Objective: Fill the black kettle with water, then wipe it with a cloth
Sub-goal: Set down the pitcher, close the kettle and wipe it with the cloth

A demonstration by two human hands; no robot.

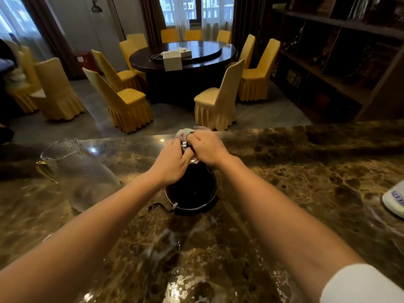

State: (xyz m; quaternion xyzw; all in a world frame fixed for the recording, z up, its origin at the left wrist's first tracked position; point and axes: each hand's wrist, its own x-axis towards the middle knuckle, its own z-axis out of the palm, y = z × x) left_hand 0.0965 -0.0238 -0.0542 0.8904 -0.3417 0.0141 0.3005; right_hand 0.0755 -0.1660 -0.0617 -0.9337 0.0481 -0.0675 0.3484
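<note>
The black kettle [192, 191] stands on the brown marble counter [306, 171], its thin curved spout [161, 207] pointing toward me and to the left. My left hand [172, 165] rests closed on the kettle's top by the shiny lid knob. My right hand [207, 148] is closed around a pale pink and green cloth [183, 133], pressed against the far side of the kettle's top. The lid and handle are mostly hidden under both hands.
A clear glass pitcher [74, 169] stands left of the kettle. A white and blue object [394, 200] lies at the counter's right edge. Water streaks the counter near me. Beyond the counter are yellow-covered chairs [216, 99], a round dark table [185, 55] and dark shelves [338, 57].
</note>
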